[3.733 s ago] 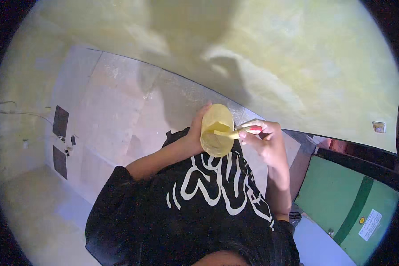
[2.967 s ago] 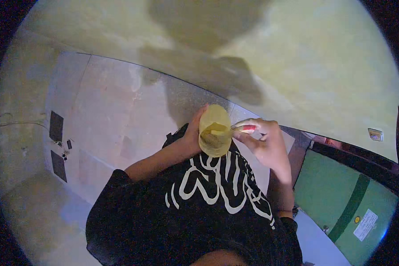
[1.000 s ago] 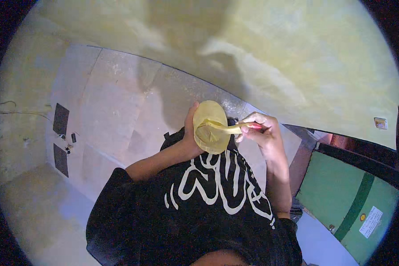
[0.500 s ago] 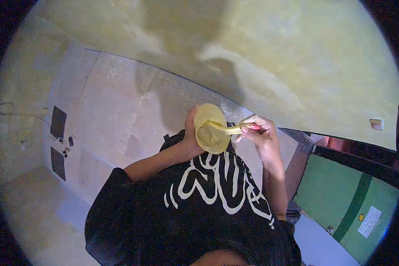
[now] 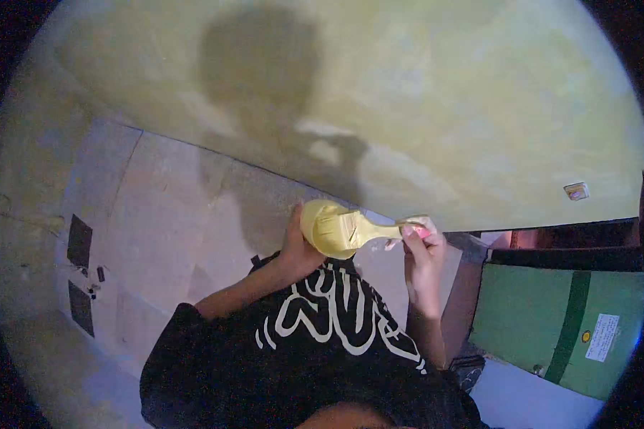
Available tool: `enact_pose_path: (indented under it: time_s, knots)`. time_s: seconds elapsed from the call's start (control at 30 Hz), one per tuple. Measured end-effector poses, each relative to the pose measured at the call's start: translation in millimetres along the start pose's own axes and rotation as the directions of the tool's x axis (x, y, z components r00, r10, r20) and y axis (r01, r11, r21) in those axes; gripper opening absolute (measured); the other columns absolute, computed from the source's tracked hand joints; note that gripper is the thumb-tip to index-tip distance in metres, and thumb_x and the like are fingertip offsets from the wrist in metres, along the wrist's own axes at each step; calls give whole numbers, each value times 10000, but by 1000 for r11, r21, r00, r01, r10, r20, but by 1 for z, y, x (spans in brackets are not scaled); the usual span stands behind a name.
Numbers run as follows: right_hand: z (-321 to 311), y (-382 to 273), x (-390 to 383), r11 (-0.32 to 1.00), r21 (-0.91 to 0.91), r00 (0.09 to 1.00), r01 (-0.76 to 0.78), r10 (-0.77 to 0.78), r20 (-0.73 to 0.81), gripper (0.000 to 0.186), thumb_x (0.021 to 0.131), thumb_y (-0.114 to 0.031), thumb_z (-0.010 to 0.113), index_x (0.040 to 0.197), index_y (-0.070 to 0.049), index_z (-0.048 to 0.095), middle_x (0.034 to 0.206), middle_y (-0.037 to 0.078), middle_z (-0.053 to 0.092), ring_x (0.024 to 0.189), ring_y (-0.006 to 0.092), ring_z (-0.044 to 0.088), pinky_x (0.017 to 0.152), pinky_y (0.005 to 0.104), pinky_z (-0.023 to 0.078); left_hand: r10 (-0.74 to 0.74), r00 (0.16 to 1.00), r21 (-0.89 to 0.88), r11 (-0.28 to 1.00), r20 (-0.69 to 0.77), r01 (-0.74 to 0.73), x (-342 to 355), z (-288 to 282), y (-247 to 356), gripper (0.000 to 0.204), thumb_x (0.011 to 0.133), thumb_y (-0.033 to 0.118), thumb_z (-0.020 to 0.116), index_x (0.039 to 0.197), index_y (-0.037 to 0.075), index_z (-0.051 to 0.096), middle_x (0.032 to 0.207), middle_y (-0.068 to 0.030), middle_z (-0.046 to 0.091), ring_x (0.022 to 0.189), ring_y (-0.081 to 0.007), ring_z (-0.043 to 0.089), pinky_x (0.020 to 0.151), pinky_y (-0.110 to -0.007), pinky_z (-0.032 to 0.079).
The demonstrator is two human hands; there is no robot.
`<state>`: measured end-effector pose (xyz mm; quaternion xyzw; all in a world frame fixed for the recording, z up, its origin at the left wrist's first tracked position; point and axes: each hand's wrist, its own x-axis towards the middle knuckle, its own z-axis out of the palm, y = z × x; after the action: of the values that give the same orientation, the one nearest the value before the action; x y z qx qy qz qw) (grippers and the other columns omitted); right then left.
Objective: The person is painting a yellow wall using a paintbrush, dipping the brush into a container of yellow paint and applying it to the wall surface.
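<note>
A round container (image 5: pixel 308 224), coated inside with yellow paint, sits in front of my chest. My left hand (image 5: pixel 295 247) is closed around its left side. My right hand (image 5: pixel 423 261) grips a flat paintbrush (image 5: pixel 368 232) by the red end of its handle. Yellow paint covers the brush head and most of the handle. The brush lies nearly level, its bristles over the container's mouth and right rim. Some fingers of my left hand are hidden behind the container.
A pale yellow wall (image 5: pixel 444 107) with a small switch plate (image 5: pixel 576 191) rises ahead, my shadow on it. The light floor (image 5: pixel 172 193) stretches left, with two dark mats (image 5: pixel 79 241) and small dark objects. A green door-like panel (image 5: pixel 526 304) stands at the right.
The brush has turned and come up, so its broad bristle face shows across the container's rim. The view has shifted, and container and hands sit lower in it.
</note>
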<state>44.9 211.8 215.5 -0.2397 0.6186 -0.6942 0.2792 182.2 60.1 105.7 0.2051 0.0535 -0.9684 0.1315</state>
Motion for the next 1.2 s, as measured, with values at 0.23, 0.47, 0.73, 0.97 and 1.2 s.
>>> enact_pose_path:
  time_s: [0.23, 0.47, 0.73, 0.97, 1.2]
  knots:
    - [5, 45, -9, 856, 472, 966, -212, 257, -31, 84, 968, -62, 557, 962, 8, 602, 821, 65, 632, 723, 154, 632, 689, 278, 513, -43, 970, -56, 997, 237, 58, 0, -43, 6, 874, 916, 773, 233, 1418, 88, 443, 1430, -174, 485, 1336, -337, 450, 1129, -528, 335]
    - [-2, 56, -11, 680, 673, 938, -292, 340, 64, 171, 1004, -183, 562, 1047, -17, 570, 985, 170, 678, 852, 228, 685, 794, 352, 553, -91, 986, -5, 996, 139, 92, 5, -42, 23, 766, 938, 706, 295, 1379, 110, 487, 1400, -128, 517, 1273, -343, 509, 1045, -503, 448]
    - [-14, 40, -2, 494, 843, 957, -211, 279, 76, 100, 1018, -264, 539, 1044, -168, 533, 1105, 171, 669, 975, 249, 674, 844, 378, 541, 1, 999, 142, 990, -40, 5, -24, -20, 24, 471, 936, 488, 524, 1258, 144, 509, 1177, -101, 590, 1123, -303, 584, 942, -478, 522]
    - [-71, -71, 40, 817, 547, 974, 182, -71, -217, 149, 992, -268, 587, 1064, -140, 561, 1056, 101, 669, 950, 215, 666, 857, 348, 514, -55, 998, 79, 995, -28, 57, -10, -11, 8, 476, 914, 485, 583, 1233, 133, 563, 1215, -148, 585, 1148, -329, 568, 981, -514, 508]
    - [-112, -281, 88, 527, -524, 494, 669, -842, -216, 272, 997, -214, 598, 1101, 30, 657, 959, 39, 667, 882, 114, 606, 823, 276, 464, -142, 986, -84, 987, -93, 134, 7, -3, 7, 456, 907, 472, 595, 1223, 144, 574, 1192, -125, 601, 1144, -332, 567, 978, -492, 512]
